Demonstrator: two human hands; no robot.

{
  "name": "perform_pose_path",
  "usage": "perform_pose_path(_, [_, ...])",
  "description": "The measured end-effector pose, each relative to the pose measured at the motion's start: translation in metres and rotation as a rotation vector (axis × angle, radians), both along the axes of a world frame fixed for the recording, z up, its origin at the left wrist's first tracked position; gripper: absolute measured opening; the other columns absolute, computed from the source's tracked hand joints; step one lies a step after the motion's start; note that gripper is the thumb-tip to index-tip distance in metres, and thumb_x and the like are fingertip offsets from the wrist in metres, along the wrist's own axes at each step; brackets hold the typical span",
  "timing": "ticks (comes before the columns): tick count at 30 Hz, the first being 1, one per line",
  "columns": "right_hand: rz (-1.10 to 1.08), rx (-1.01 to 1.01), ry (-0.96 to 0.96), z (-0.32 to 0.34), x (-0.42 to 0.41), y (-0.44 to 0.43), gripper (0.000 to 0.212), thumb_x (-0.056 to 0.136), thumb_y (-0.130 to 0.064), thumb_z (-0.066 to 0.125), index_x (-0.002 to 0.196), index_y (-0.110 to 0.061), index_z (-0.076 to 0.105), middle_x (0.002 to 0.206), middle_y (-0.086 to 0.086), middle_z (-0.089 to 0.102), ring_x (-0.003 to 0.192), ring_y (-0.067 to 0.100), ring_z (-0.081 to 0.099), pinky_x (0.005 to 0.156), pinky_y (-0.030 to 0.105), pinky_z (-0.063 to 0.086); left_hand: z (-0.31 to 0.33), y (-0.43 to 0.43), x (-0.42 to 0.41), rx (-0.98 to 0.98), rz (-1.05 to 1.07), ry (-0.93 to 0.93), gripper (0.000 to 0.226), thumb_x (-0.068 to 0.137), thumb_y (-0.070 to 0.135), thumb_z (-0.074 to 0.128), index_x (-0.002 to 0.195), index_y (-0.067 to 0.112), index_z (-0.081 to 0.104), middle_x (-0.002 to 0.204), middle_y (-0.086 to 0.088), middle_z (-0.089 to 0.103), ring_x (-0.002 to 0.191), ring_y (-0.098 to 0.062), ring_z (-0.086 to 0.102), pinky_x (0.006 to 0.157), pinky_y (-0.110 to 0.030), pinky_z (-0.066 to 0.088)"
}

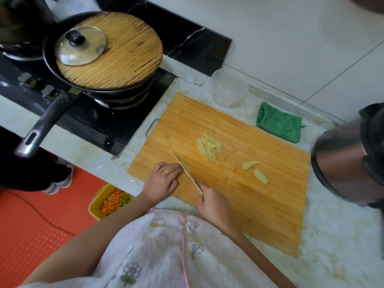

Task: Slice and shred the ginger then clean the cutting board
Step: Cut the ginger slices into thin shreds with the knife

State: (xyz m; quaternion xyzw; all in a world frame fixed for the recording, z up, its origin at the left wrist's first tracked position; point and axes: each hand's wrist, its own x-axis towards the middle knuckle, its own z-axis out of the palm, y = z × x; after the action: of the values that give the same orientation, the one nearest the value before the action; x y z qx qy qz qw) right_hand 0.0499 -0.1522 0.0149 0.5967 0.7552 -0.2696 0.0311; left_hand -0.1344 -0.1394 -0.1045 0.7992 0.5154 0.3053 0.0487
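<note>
A small pale ginger chunk point(186, 167) is pinned under the curled fingers of the left hand point(163, 180) at the near-left of the rectangular bamboo cutting board point(259, 204), with the thin green-handled knife point(176, 158) set right against it. The handle's gripped tight by the right hand point(212, 204), and yellow ginger shreds point(208, 146) are heaped mid-board.

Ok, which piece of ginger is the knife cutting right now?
The small piece held under the left hand, right against the knife. The shredded pile lies beyond it and the two loose slices lie off to the right, all untouched.
</note>
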Motion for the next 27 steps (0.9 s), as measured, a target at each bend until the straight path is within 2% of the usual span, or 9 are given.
perform_pose_path(2, [0.012,-0.001,-0.017,0.003,0.001,-0.003,0.047,0.095,-0.015,0.041,0.141,-0.025,0.041,0.098,0.008,0.070,0.087,0.025,0.065,0.055,0.023,0.030,0.000,0.000,-0.001,0.021,0.002,-0.011,0.028,0.094,0.017,0.041,0.118,0.011,0.054,0.111,-0.010,0.067,0.103,-0.018,0.054,0.094,-0.035,0.036])
perform_pose_path(6, [0.001,-0.013,0.001,0.001,0.001,-0.002,0.046,0.096,-0.014,0.041,0.141,-0.022,0.042,0.097,0.008,0.070,0.085,0.024,0.065,0.041,0.018,0.023,-0.002,-0.001,0.000,0.045,-0.001,-0.024,0.029,0.098,0.019,0.036,0.119,0.011,0.054,0.112,-0.010,0.067,0.104,-0.018,0.055,0.094,-0.035,0.036])
perform_pose_path(10, [-0.014,-0.022,0.021,-0.005,0.003,-0.001,0.045,0.094,-0.014,0.042,0.138,-0.021,0.045,0.093,0.009,0.070,0.082,0.026,0.065,0.049,0.025,0.030,-0.003,0.001,0.000,0.051,-0.010,-0.019,0.031,0.099,0.020,0.036,0.118,0.009,0.058,0.112,-0.010,0.067,0.104,-0.018,0.055,0.094,-0.035,0.037])
perform_pose_path(15, [-0.031,0.002,0.028,-0.010,-0.006,0.005,0.046,0.093,-0.013,0.042,0.139,-0.021,0.045,0.096,0.012,0.069,0.086,0.030,0.064,0.056,0.027,0.032,-0.002,0.000,-0.001,0.036,-0.008,-0.009,0.040,0.101,0.022,0.033,0.113,0.004,0.067,0.113,-0.010,0.067,0.105,-0.018,0.055,0.094,-0.034,0.036])
perform_pose_path(19, [-0.003,0.029,0.018,-0.007,-0.002,0.003,0.049,0.094,-0.014,0.041,0.142,-0.023,0.040,0.095,0.012,0.069,0.087,0.030,0.065,0.056,0.028,0.033,0.000,0.000,0.002,0.051,-0.012,-0.001,0.035,0.102,0.023,0.029,0.117,0.009,0.056,0.113,-0.010,0.065,0.104,-0.020,0.054,0.093,-0.036,0.037])
perform_pose_path(22, [0.016,0.014,-0.007,-0.002,0.000,-0.002,0.049,0.094,-0.014,0.041,0.143,-0.023,0.038,0.099,0.013,0.069,0.091,0.030,0.064,0.059,0.027,0.032,0.000,0.001,-0.001,0.058,-0.020,0.008,0.033,0.102,0.024,0.027,0.117,0.010,0.052,0.115,-0.006,0.055,0.102,-0.022,0.053,0.093,-0.037,0.037])
perform_pose_path(27, [0.011,0.015,-0.007,-0.005,0.003,-0.002,0.048,0.094,-0.014,0.040,0.141,-0.022,0.041,0.095,0.011,0.070,0.085,0.028,0.066,0.056,0.026,0.032,-0.002,0.000,0.000,0.051,-0.010,-0.008,0.032,0.102,0.023,0.029,0.120,0.010,0.052,0.112,-0.011,0.065,0.104,-0.021,0.053,0.095,-0.036,0.037])
